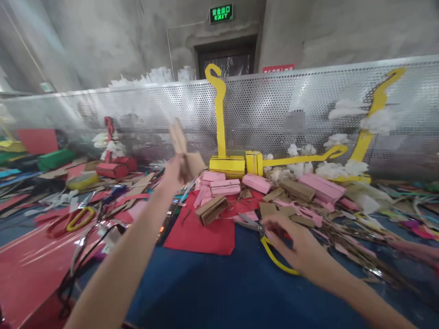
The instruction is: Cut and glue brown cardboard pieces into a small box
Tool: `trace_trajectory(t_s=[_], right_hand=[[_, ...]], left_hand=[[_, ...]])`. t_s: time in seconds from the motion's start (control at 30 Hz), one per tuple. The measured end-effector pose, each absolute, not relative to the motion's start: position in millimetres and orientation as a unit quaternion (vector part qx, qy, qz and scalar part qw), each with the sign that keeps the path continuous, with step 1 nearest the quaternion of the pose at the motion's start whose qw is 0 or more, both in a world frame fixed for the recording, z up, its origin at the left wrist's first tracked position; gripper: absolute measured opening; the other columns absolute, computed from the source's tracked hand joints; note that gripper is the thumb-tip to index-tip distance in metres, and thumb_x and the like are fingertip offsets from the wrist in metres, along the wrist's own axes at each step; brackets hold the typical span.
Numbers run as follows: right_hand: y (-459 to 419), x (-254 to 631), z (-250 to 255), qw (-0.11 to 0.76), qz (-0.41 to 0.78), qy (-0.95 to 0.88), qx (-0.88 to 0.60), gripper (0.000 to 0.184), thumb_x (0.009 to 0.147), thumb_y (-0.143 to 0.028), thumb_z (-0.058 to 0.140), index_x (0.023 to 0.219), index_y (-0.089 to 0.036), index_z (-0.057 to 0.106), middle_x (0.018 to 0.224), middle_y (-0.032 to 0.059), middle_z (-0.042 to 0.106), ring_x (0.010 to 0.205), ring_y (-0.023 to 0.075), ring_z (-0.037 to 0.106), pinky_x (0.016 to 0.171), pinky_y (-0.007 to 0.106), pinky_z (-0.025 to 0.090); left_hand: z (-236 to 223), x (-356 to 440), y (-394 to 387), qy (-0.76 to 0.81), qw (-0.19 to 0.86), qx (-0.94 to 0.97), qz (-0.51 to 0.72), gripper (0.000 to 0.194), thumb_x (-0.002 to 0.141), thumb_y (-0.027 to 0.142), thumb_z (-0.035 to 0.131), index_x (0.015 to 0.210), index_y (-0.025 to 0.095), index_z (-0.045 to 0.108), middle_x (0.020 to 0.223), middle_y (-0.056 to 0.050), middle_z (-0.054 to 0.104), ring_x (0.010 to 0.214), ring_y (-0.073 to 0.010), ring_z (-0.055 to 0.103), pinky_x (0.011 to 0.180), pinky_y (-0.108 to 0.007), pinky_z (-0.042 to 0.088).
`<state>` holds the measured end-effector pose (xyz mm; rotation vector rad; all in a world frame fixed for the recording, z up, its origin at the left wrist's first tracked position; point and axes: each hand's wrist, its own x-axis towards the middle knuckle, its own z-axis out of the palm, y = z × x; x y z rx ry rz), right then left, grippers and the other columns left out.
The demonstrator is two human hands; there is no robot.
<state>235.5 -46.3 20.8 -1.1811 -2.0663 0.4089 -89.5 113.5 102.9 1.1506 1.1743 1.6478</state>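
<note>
My left hand [175,170], blurred by motion, is raised over the back of the table. Its fingers close on a tan cardboard piece [195,165], whose exact shape is smeared. My right hand [286,240] is curled round scissors [279,260] with yellow handles, their blades pointing left over a red sheet [202,235]. On that sheet lies a small brown cardboard box [211,209]. Pink paper-covered blocks [225,187] are heaped behind it. A yellow hook-topped stand [220,123] rises from a yellow box base, and a second yellow hooked piece [302,159] lies on its side.
A perforated metal panel [171,109] closes off the table's back. Cardboard and paper scraps [343,228] litter the right. At left lie yellow-and-red-handled scissors [80,219], a red stand [111,169] and a glossy red sheet [30,269]. A dark device [168,219] lies beside my left forearm.
</note>
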Motion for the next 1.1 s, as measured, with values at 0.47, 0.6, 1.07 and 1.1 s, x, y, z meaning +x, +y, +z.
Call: trace_trajectory(t_s=[0.47, 0.6, 1.07, 1.1], right_hand=[[-25, 235, -12, 0.465, 0.425, -0.651, -0.423, 0.036, 0.095, -0.055, 0.059, 0.103, -0.020, 0.062, 0.075, -0.0017, 0.057, 0.065, 0.0125, 0.054, 0.059, 0.025, 0.047], [-23, 233, -16, 0.479, 0.429, -0.632, -0.432, 0.038, 0.093, -0.057, 0.061, 0.088, -0.019, 0.059, 0.066, -0.0030, 0.057, 0.055, 0.0108, 0.052, 0.055, 0.025, 0.044], [-23, 237, -17, 0.525, 0.401, -0.601, -0.449, 0.039, 0.092, -0.056, 0.063, 0.081, -0.020, 0.054, 0.059, -0.0038, 0.060, 0.043, 0.0099, 0.052, 0.047, 0.024, 0.042], [-24, 236, -16, 0.529, 0.396, -0.601, -0.450, 0.039, 0.092, -0.056, 0.063, 0.081, -0.020, 0.054, 0.058, -0.0039, 0.060, 0.043, 0.0098, 0.052, 0.047, 0.024, 0.042]], left_hand=[[-5, 28, 12, 0.317, 0.537, 0.636, 0.455, 0.041, 0.086, 0.045, 0.071, 0.115, 0.018, 0.058, 0.117, -0.011, 0.074, 0.104, -0.0261, 0.072, 0.089, -0.038, 0.058], [-14, 32, 8, 0.313, 0.555, 0.639, 0.432, 0.043, 0.084, 0.046, 0.073, 0.113, 0.018, 0.060, 0.113, -0.011, 0.076, 0.098, -0.0262, 0.073, 0.085, -0.038, 0.059], [-8, 32, 2, 0.375, 0.399, 0.724, 0.419, 0.039, 0.083, 0.033, 0.074, 0.118, 0.019, 0.067, 0.108, -0.007, 0.077, 0.094, -0.0239, 0.072, 0.079, -0.031, 0.057], [-7, 32, 1, 0.372, 0.378, 0.739, 0.416, 0.035, 0.086, 0.033, 0.069, 0.119, 0.020, 0.068, 0.106, -0.006, 0.077, 0.092, -0.0230, 0.072, 0.078, -0.030, 0.056]])
